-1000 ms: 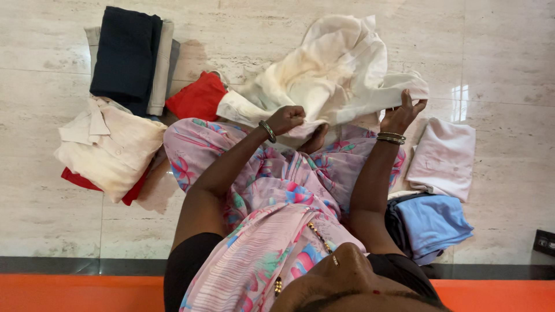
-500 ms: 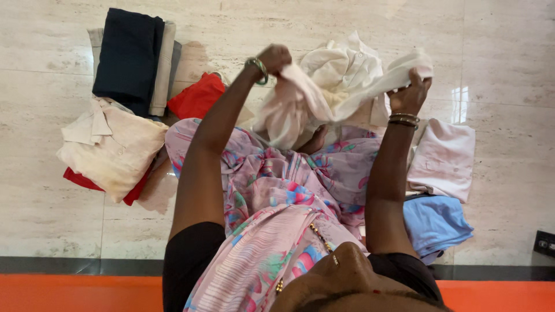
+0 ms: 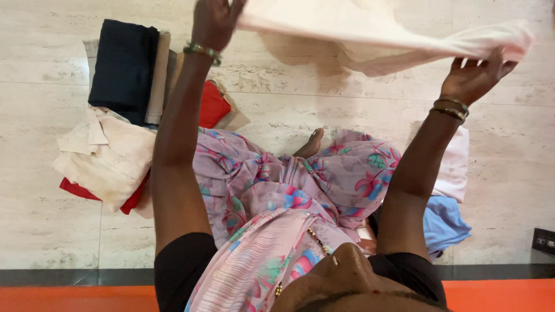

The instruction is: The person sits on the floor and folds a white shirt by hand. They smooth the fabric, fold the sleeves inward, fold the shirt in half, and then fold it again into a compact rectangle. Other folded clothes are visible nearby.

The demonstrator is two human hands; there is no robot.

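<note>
I sit on a pale marble floor in a pink flowered garment. A cream shirt (image 3: 370,32) is stretched out high in front of me, off the floor. My left hand (image 3: 214,20) grips its left end near the top edge of the view. At the right, my right hand (image 3: 475,75) holds the shirt's other end from below. Both wrists wear bangles.
On the left lie folded clothes: a dark navy piece (image 3: 122,63) on grey ones, a red piece (image 3: 213,105), and a cream shirt (image 3: 107,156) over red cloth. To my right are a folded pink-white shirt (image 3: 457,167) and a blue garment (image 3: 442,222). A black wall socket (image 3: 543,240) sits at far right.
Both hands have lifted the cream shirt from my lap and the floor, raising it up and spreading it wide. The floor ahead of my foot is now bare.
</note>
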